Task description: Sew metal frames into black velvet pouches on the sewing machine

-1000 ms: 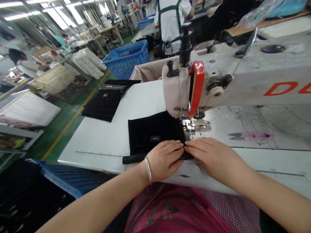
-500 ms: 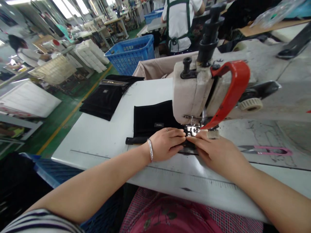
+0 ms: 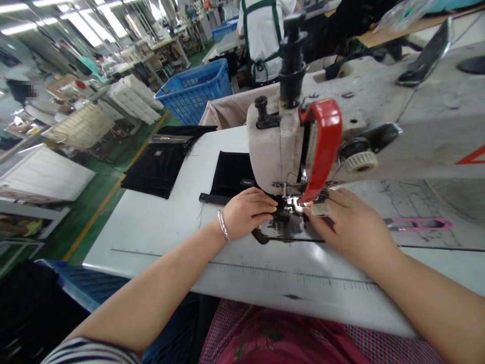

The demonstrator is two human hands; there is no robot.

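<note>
A black fabric piece [image 3: 232,174] with a small label lies partly under the sewing machine head [image 3: 273,151], a folded black strip [image 3: 212,198] along its near edge. My left hand [image 3: 248,215], a bracelet at its wrist, is closed on this strip just left of the presser foot [image 3: 293,203]; its fingers are together and bent. My right hand [image 3: 352,227] is on the foot's other side, thumb and fingers apart. One fingertip reaches close to the foot. Its other fingertips go behind the machine parts, and I see no fabric in its grasp.
Pink-handled thread snips [image 3: 420,224] lie right of my right hand. Stacked black pieces [image 3: 155,164] lie at the table's left end. Beyond the table stand a cloth-lined bin [image 3: 235,108] and a blue basket [image 3: 193,91]. A person in a green-strapped apron [image 3: 261,40] is behind.
The view has shifted. The black piece has turned slightly and its near edge has moved away from me. My hands have drawn apart, uncovering the metal plate before the foot.
</note>
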